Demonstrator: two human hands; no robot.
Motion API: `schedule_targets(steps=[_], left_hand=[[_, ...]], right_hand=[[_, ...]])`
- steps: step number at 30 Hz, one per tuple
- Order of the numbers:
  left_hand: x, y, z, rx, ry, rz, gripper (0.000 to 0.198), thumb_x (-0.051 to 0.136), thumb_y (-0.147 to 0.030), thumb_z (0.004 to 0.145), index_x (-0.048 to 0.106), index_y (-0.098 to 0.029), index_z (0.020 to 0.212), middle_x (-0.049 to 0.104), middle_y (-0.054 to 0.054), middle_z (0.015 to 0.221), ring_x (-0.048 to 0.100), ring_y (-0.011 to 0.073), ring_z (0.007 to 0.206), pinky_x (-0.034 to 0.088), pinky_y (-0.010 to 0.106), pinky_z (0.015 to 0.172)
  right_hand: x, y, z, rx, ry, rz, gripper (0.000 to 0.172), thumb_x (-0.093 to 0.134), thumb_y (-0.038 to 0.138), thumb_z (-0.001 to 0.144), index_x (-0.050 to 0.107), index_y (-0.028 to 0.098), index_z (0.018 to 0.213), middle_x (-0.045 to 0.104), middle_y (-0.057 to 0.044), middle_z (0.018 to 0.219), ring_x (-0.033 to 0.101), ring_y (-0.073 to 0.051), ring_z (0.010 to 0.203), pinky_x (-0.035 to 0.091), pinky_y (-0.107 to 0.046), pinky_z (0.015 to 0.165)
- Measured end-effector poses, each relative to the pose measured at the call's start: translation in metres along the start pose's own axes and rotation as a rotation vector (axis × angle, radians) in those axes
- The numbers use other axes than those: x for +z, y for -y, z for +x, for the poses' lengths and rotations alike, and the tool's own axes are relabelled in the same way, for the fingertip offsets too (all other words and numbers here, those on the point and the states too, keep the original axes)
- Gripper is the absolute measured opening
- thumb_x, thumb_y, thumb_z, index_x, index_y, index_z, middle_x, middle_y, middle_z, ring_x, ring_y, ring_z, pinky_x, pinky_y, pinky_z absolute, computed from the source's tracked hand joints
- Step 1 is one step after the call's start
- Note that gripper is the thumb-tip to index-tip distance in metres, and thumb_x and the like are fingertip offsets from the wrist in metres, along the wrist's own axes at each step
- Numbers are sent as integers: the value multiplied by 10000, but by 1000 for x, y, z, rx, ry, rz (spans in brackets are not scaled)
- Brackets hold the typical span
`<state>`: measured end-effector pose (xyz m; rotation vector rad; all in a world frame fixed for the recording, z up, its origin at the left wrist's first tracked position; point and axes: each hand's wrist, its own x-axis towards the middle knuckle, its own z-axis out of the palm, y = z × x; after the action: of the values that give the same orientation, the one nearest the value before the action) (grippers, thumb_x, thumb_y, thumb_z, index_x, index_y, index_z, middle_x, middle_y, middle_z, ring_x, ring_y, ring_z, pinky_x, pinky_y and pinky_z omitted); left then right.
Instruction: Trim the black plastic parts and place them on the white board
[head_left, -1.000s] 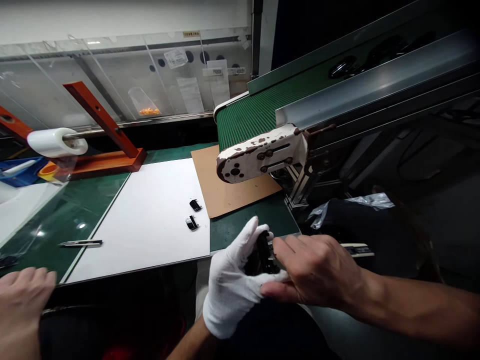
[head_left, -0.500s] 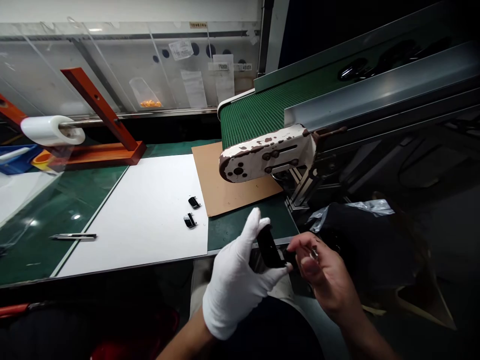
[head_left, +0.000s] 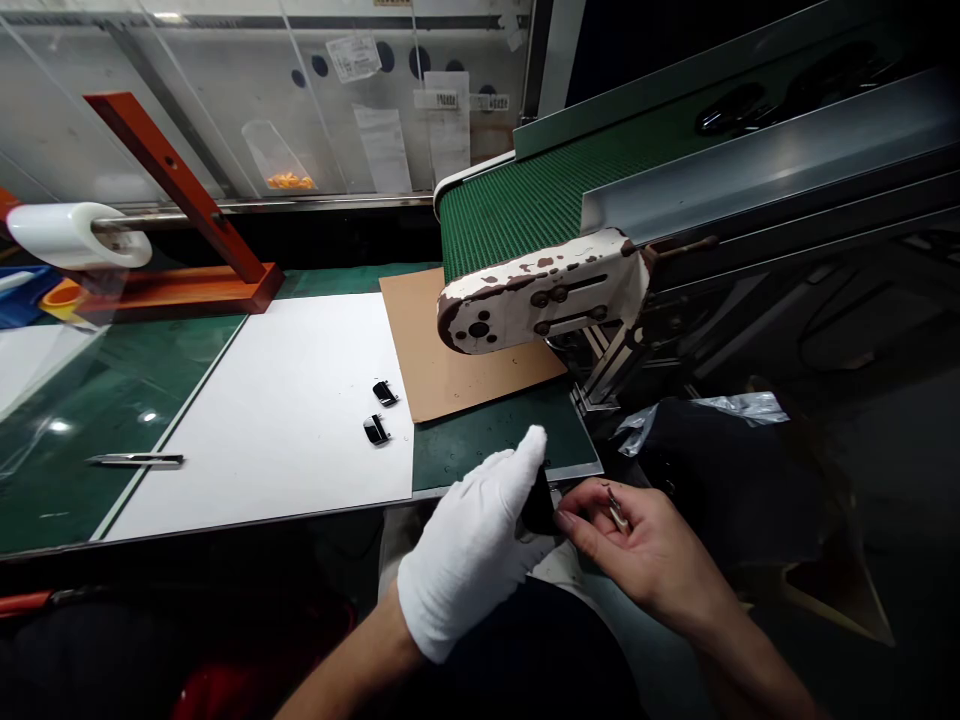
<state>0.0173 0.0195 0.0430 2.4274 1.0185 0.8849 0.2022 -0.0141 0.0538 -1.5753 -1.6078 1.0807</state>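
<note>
My left hand (head_left: 476,545), in a white glove, is closed around a dark, flat black part (head_left: 538,508). The glove hides much of that part. My right hand (head_left: 645,545) is bare, and its thumb and forefinger pinch together at the black part's right edge. Whether they grip the part or something tiny there, I cannot tell. A small shiny metal piece (head_left: 618,512) sits in the curled fingers of the same hand. Two small glossy black pieces, an upper one (head_left: 385,393) and a lower one (head_left: 376,430), lie on the white sheet (head_left: 292,400).
A green conveyor belt (head_left: 517,215) carries shiny black parts (head_left: 735,110) at the upper right. Beneath its end lies brown cardboard (head_left: 450,385). A pen (head_left: 135,460) lies at left, below a wooden stand (head_left: 180,290) with a roll of clear film (head_left: 75,236). A dark bag (head_left: 720,480) is at right.
My right thumb and forefinger have come in to the black part's edge and closed together. My left hand has turned, so less of the part shows. The view has shifted slightly.
</note>
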Motion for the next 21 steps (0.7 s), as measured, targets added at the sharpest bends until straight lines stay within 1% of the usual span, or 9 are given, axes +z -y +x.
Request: schedule_targets(steps=[2,4,8,10,13,15,17,19,21], left_hand=[[0,1,-2,41,0,26,894,638,-104,808,98,-225,1511,583,133,1329,595,256,1187,522,393,988],[1,2,-3,62,-12,52,892,634,-105,812,92,-213,1512,563,144,1359,579,265,1212,512,400,1005],[4,8,-8,27,-17,106,908,661,-129,807,95,-218,1511,533,152,1394,583,277,1212,516,415,1000],[3,20,-14,-40,-6,111,920,683,-122,787,122,-214,1509,557,149,1366,597,274,1193,528,403,980],[-7,54,-31,-224,22,116,850,685,-168,803,197,-180,1499,574,155,1343,595,267,1194,505,388,1004],[-20,86,-44,-440,54,165,801,667,-232,832,225,-174,1497,549,148,1378,568,268,1230,468,376,1040],[-35,120,-56,-683,62,249,785,656,-281,840,240,-164,1496,548,155,1379,574,294,1221,471,388,1023],[-47,152,-65,-828,45,314,752,651,-305,836,294,-119,1471,565,203,1346,594,341,1185,485,429,981],[-54,177,-71,-895,46,343,714,664,-297,815,362,-89,1428,591,227,1305,606,353,1163,484,439,965]], right_hand=[[3,-1,0,-7,-2,27,274,597,422,846,658,173,750,439,41,549,337,-106,481,284,-258,444],[8,-7,0,-18,-44,151,259,606,403,842,623,175,721,435,39,566,345,-104,498,289,-248,444],[24,-33,0,123,-228,695,300,711,438,780,564,184,719,301,96,497,224,-63,431,175,-210,388],[34,-51,0,216,-284,854,371,702,518,769,531,197,700,218,124,463,143,-50,398,139,-198,363],[54,-77,-9,344,-261,938,449,586,644,803,571,196,785,231,127,482,104,-51,385,142,-186,324],[69,-93,-22,439,-213,981,503,546,667,819,619,176,903,278,119,487,116,-50,375,163,-183,316],[84,-107,-37,512,-198,1006,488,599,648,797,639,182,935,344,102,489,219,-56,364,256,-195,344],[98,-119,-51,596,-141,1002,424,700,599,741,663,180,794,444,57,489,423,-102,437,409,-252,463],[106,-128,-60,620,-38,974,488,714,611,717,573,186,523,403,42,426,456,-123,464,440,-288,533]])
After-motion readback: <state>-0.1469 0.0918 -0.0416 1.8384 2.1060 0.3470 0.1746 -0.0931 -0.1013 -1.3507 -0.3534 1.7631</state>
